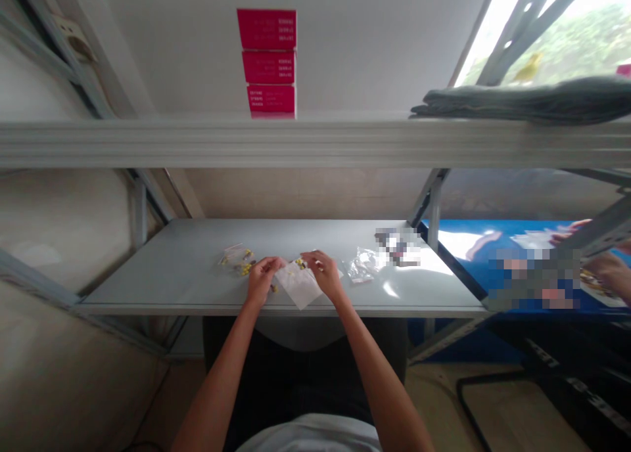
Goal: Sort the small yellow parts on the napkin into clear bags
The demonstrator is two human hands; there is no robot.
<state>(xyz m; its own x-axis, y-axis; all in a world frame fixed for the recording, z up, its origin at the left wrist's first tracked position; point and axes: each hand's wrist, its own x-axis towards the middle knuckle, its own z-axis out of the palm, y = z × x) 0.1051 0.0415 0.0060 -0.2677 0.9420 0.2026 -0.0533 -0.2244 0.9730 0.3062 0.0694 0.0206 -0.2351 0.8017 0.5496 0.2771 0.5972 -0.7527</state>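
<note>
A white sheet or small bag (300, 290), which of the two I cannot tell, lies on the grey shelf top with one corner toward me. My left hand (263, 280) is closed, pinching its upper left edge. Over its upper right part, my right hand (321, 272) has its fingers curled together; whatever they hold is too small to make out. Small yellow and dark pieces (300, 263) show between the hands at the sheet's far edge. More yellow pieces (245, 269) lie left of my left hand, beside a clear plastic bag (231, 253).
Crumpled clear bags (362, 265) lie to the right. The grey work surface (162, 268) sits beneath an upper shelf beam (315, 143). Pink boxes (270, 67) and folded dark cloth (522, 102) rest above. At right, another person's hand (608, 272) is over a blue table (473, 242).
</note>
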